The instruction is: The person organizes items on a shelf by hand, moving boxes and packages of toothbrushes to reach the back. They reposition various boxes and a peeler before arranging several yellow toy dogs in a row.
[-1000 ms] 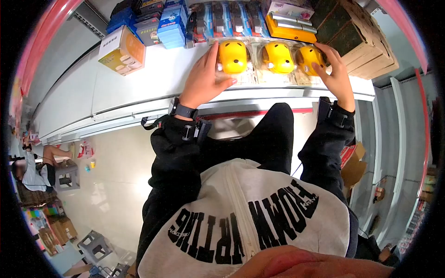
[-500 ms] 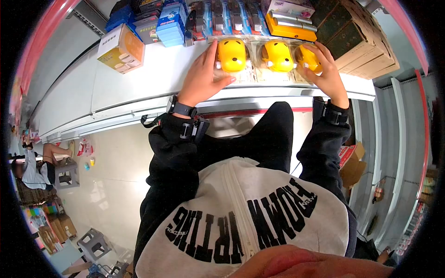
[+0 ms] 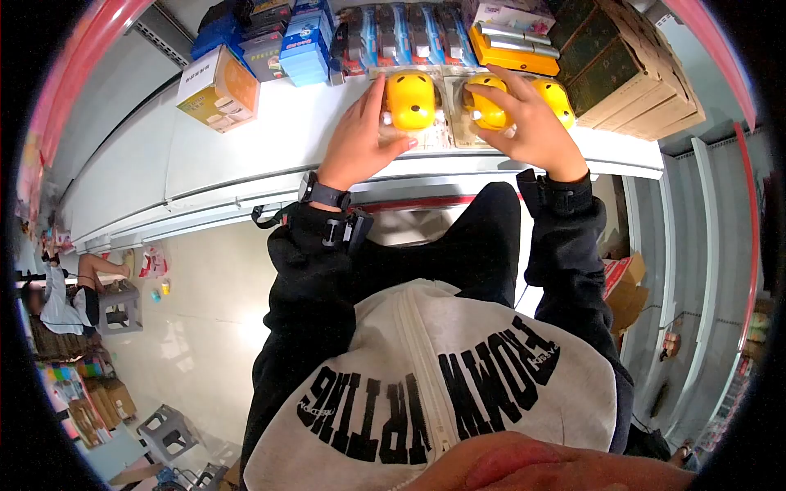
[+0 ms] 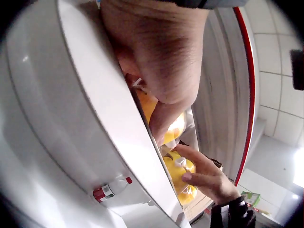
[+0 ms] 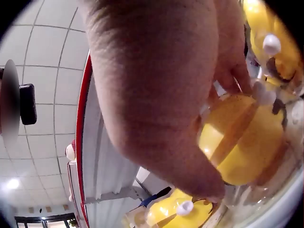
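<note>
Three yellow dog-faced toys in clear blister packs stand in a row on the white shelf (image 3: pixel 270 139). My left hand (image 3: pixel 357 141) touches the left side of the left toy (image 3: pixel 412 102), fingers extended beside it and thumb at the pack's front. My right hand (image 3: pixel 532 127) spans the middle toy (image 3: pixel 485 105), fingers over its far side and thumb near its front. In the right wrist view, fingers and thumb lie on either side of that yellow toy (image 5: pixel 256 142). The right toy (image 3: pixel 555 100) shows partly behind the right hand.
Packaged blue-and-black items (image 3: pixel 401 37) line the back, beside blue boxes (image 3: pixel 305 53) and an orange-and-white box (image 3: pixel 219 90). A large cardboard box (image 3: pixel 634 78) borders the row on the right. Under the shelf's front edge are my knees. Another person (image 3: pixel 65 303) sits far left.
My right hand has moved left from the right toy to the middle one. The right toy now shows beyond it. My left hand stays beside the left toy.
</note>
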`<control>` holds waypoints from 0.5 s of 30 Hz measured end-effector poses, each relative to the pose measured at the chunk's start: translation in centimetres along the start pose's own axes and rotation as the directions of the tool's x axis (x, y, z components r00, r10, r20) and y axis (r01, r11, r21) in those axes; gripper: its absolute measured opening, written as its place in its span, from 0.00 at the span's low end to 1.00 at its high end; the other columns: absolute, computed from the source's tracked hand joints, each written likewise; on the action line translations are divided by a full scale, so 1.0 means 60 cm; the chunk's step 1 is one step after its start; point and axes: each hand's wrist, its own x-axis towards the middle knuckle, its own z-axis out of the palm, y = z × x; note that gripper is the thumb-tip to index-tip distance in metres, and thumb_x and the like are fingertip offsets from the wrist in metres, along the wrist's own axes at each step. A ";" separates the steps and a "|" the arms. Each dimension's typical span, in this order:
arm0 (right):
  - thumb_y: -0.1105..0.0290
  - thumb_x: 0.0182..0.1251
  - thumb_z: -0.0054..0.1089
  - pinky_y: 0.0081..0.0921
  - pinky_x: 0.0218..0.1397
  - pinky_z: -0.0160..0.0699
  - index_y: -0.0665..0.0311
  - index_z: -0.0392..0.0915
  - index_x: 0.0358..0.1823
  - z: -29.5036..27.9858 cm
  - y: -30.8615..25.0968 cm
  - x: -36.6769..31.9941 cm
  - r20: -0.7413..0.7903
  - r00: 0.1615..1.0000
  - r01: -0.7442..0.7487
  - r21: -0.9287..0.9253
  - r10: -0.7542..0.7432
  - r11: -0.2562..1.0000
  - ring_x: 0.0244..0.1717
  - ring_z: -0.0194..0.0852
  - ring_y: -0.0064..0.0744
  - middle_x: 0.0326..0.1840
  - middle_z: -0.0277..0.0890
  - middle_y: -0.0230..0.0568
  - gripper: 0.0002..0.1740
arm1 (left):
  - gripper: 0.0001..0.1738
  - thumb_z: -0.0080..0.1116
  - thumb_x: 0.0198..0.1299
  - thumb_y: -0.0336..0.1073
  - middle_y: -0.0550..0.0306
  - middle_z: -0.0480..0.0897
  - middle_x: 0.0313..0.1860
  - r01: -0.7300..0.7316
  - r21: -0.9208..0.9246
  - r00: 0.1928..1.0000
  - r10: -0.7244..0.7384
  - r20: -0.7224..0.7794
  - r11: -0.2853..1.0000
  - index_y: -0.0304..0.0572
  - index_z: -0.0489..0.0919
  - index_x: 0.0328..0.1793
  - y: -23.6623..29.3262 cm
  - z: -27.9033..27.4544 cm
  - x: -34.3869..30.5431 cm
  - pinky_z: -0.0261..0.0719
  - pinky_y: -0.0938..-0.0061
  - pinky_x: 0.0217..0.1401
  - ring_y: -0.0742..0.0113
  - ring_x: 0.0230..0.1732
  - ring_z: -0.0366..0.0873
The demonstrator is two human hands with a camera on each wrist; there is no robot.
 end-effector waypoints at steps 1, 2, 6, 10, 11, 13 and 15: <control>0.68 0.52 0.70 0.43 0.66 0.69 0.50 0.75 0.62 0.004 0.002 0.002 0.012 1.000 0.015 -0.030 -0.015 0.999 0.64 0.67 0.58 0.69 0.65 0.54 0.32 | 0.59 0.71 0.53 0.48 0.32 0.65 0.71 -0.003 -0.009 1.000 0.003 0.000 1.000 0.34 0.44 0.80 0.002 -0.002 0.000 0.67 0.61 0.71 0.42 0.69 0.67; 0.68 0.52 0.70 0.44 0.65 0.70 0.48 0.76 0.61 0.009 0.003 0.003 -0.006 1.000 0.003 -0.021 -0.003 1.000 0.65 0.67 0.57 0.70 0.65 0.53 0.30 | 0.59 0.71 0.53 0.46 0.32 0.65 0.71 -0.008 -0.019 1.000 0.008 0.001 1.000 0.34 0.43 0.81 0.005 -0.002 0.000 0.67 0.62 0.70 0.44 0.69 0.68; 0.67 0.53 0.69 0.43 0.66 0.71 0.46 0.77 0.61 0.018 -0.004 0.002 -0.024 0.999 -0.029 -0.023 0.028 0.999 0.66 0.67 0.58 0.69 0.65 0.53 0.30 | 0.59 0.72 0.52 0.44 0.33 0.65 0.70 0.021 -0.032 1.000 -0.020 0.005 0.999 0.34 0.45 0.80 0.004 -0.003 0.000 0.67 0.62 0.70 0.43 0.68 0.68; 0.66 0.54 0.68 0.44 0.68 0.68 0.49 0.76 0.62 0.022 -0.010 -0.001 -0.054 0.998 -0.037 -0.007 0.036 0.999 0.68 0.64 0.59 0.70 0.63 0.55 0.30 | 0.59 0.72 0.50 0.46 0.33 0.63 0.72 0.061 -0.056 0.998 -0.059 0.022 0.997 0.31 0.47 0.79 0.009 -0.004 0.001 0.65 0.59 0.72 0.40 0.70 0.65; 0.66 0.55 0.68 0.44 0.68 0.67 0.50 0.76 0.62 0.026 -0.015 -0.003 -0.084 0.996 -0.035 -0.009 0.034 0.999 0.68 0.63 0.59 0.70 0.63 0.55 0.29 | 0.58 0.72 0.50 0.46 0.33 0.63 0.72 0.063 -0.052 0.998 -0.062 0.031 0.997 0.31 0.47 0.79 0.011 -0.006 0.002 0.65 0.59 0.72 0.40 0.70 0.65; 0.66 0.55 0.67 0.44 0.69 0.66 0.52 0.75 0.62 0.019 -0.025 -0.011 -0.143 0.989 -0.040 0.004 0.040 0.999 0.69 0.62 0.59 0.70 0.62 0.55 0.29 | 0.58 0.72 0.50 0.46 0.33 0.63 0.72 0.037 -0.070 0.999 -0.036 0.019 0.997 0.31 0.47 0.79 0.011 -0.006 0.002 0.65 0.59 0.72 0.40 0.70 0.66; 0.67 0.56 0.67 0.44 0.70 0.64 0.54 0.75 0.62 0.001 -0.039 -0.020 -0.191 0.980 -0.049 0.037 0.055 0.998 0.69 0.62 0.59 0.70 0.62 0.55 0.29 | 0.58 0.72 0.50 0.46 0.33 0.64 0.72 0.016 -0.071 1.000 -0.016 0.008 0.997 0.30 0.48 0.79 0.008 -0.005 0.005 0.66 0.59 0.71 0.40 0.69 0.66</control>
